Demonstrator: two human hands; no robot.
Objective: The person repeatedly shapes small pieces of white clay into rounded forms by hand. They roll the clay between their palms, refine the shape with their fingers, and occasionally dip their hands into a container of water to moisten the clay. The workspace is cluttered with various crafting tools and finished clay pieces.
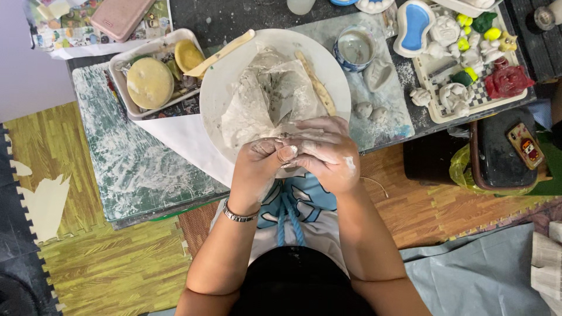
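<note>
Both my left hand (257, 161) and right hand (325, 153) are clenched together on a small clay lump (287, 153) over the plate's (219, 88) near rim. Shaping appears early; most clay (266, 96) lies unworked in its wrapper.

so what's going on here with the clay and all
A person seated at a low table is working a small lump of clay between both hands: the left hand and right hand are pressed together over the near rim of a white plate. The plate holds a crumpled plastic wrap with pale clay and wooden sticks. A tray of sponges sits to the left, a cup and small painted figures to the right.
</note>
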